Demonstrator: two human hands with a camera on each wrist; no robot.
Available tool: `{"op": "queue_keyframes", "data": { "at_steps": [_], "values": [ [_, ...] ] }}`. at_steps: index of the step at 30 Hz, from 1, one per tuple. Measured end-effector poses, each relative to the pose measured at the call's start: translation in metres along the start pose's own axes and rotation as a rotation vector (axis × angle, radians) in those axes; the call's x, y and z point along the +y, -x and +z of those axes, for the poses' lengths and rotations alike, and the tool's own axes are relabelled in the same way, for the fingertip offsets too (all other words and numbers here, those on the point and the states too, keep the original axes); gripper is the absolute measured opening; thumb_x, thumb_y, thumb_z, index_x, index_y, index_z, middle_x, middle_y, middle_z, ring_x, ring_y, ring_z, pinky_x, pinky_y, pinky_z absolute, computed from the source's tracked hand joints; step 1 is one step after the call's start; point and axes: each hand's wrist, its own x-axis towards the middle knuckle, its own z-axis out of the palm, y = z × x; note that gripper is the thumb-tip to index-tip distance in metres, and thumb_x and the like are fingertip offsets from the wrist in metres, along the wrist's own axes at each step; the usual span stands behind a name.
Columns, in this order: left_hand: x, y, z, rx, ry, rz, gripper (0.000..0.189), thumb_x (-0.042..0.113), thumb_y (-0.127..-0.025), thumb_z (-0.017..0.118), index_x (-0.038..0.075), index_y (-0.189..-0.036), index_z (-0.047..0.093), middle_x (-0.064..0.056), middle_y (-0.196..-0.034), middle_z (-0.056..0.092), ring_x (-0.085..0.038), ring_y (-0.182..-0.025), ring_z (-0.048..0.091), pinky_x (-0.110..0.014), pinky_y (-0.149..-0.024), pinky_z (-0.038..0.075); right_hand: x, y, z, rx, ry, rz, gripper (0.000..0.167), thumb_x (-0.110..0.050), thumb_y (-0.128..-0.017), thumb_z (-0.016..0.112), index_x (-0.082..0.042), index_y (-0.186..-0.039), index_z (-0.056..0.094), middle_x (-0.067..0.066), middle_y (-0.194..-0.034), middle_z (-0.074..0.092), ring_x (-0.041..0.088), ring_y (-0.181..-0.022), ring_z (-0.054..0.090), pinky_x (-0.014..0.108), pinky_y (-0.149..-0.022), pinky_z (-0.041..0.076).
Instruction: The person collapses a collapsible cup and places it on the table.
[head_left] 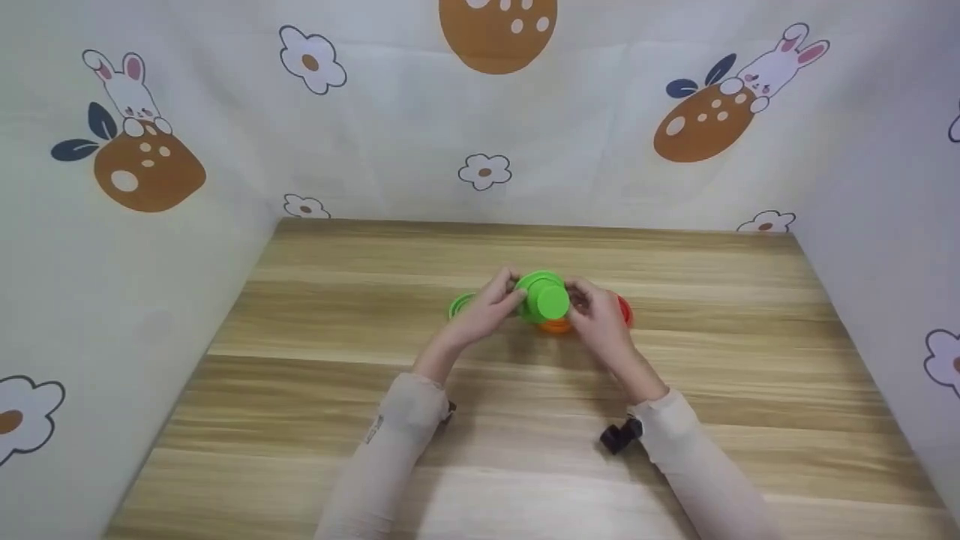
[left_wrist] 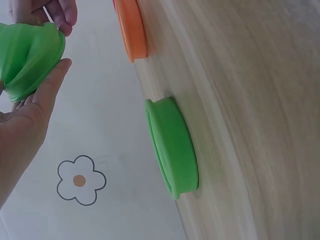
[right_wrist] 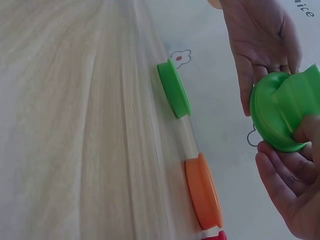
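Note:
Both hands hold a green collapsible cup (head_left: 544, 296) above the table, its narrow stepped end facing the head camera. My left hand (head_left: 484, 311) grips the left side of its wide rim, thumb on the near face. On the other side, my right hand (head_left: 602, 315) pinches the cup with thumb and fingers. Its body looks partly folded and creased in the right wrist view. Behind the hands, a flattened green cup (left_wrist: 172, 147), a flattened orange cup (right_wrist: 204, 192) and a red one (head_left: 625, 310) stand in a row, partly hidden in the head view.
The wood-grain table (head_left: 300, 420) is enclosed by cloth walls (head_left: 390, 112) printed with rabbits and flowers. A small black camera (head_left: 619, 435) sits at the right wrist.

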Motion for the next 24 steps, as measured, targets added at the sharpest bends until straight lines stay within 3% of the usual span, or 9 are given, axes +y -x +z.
{"op": "queue_keyframes", "data": {
  "at_steps": [3,6,11,16,18,20,22,24],
  "values": [
    [-0.001,0.002,0.0,-0.017,-0.036,-0.002,0.02,0.009,-0.105,0.041,-0.003,-0.12,0.04,-0.019,-0.116,0.057,-0.016,-0.101,0.055,-0.038,-0.094,0.053,-0.001,0.0,-0.001,0.019,0.072,-0.04,0.028,0.008,-0.085,0.061,0.007,-0.111,0.069,0.021,-0.104,0.074,0.029,-0.092,0.069,0.037,-0.084,0.058],
    [-0.003,0.003,0.0,-0.014,-0.055,0.001,0.023,0.006,-0.1,0.046,-0.003,-0.121,0.04,-0.019,-0.118,0.056,-0.02,-0.106,0.055,-0.033,-0.094,0.05,-0.001,0.0,-0.002,0.008,0.075,-0.042,0.031,0.008,-0.084,0.059,0.005,-0.114,0.069,0.019,-0.105,0.074,0.027,-0.093,0.069,0.03,-0.083,0.057],
    [-0.008,0.002,-0.002,0.059,-0.074,0.039,0.035,-0.006,-0.088,0.051,-0.005,-0.122,0.042,-0.022,-0.12,0.057,-0.026,-0.112,0.055,-0.034,-0.099,0.049,0.0,0.001,-0.004,-0.118,-0.152,-0.006,0.032,0.003,-0.092,0.06,0.006,-0.123,0.062,0.022,-0.116,0.069,0.019,-0.104,0.065,0.021,-0.089,0.053],
    [-0.009,0.001,-0.003,0.142,-0.033,0.043,0.038,-0.009,-0.086,0.052,-0.007,-0.123,0.043,-0.029,-0.124,0.058,-0.033,-0.11,0.062,-0.034,-0.095,0.055,0.0,0.003,-0.002,-0.219,-0.292,0.032,0.032,0.003,-0.092,0.062,0.009,-0.122,0.055,0.022,-0.118,0.066,0.01,-0.107,0.063,0.022,-0.095,0.051],
    [-0.009,0.0,-0.001,0.164,-0.03,0.04,0.037,-0.008,-0.085,0.054,-0.007,-0.121,0.044,-0.028,-0.124,0.058,-0.03,-0.106,0.066,-0.031,-0.089,0.058,-0.003,0.004,0.001,-0.2,-0.32,0.051,0.028,0.004,-0.091,0.061,0.01,-0.118,0.054,0.019,-0.116,0.067,0.011,-0.105,0.064,0.021,-0.092,0.053],
    [-0.008,-0.001,0.001,0.201,-0.061,0.036,0.036,-0.007,-0.084,0.056,-0.004,-0.118,0.044,-0.026,-0.12,0.06,-0.023,-0.089,0.066,-0.025,-0.075,0.057,-0.005,0.004,0.005,-0.16,-0.342,0.061,0.025,0.007,-0.09,0.06,0.011,-0.114,0.054,0.018,-0.113,0.066,0.015,-0.103,0.067,0.02,-0.087,0.056],
    [-0.007,-0.002,0.004,0.25,-0.121,0.034,0.034,-0.006,-0.084,0.057,-0.002,-0.115,0.046,-0.021,-0.11,0.062,-0.015,-0.075,0.058,-0.022,-0.065,0.05,-0.007,0.003,0.01,-0.109,-0.337,0.058,0.022,0.008,-0.088,0.059,0.011,-0.11,0.054,0.017,-0.11,0.065,0.02,-0.099,0.069,0.019,-0.081,0.057],
    [-0.006,-0.002,0.008,0.302,-0.2,0.04,0.032,-0.005,-0.084,0.059,0.0,-0.113,0.047,-0.016,-0.103,0.062,-0.012,-0.073,0.051,-0.022,-0.065,0.046,-0.008,0.002,0.014,-0.053,-0.306,0.048,0.021,0.009,-0.086,0.058,0.01,-0.107,0.055,0.018,-0.109,0.065,0.025,-0.095,0.071,0.019,-0.077,0.058]
  ]
}}
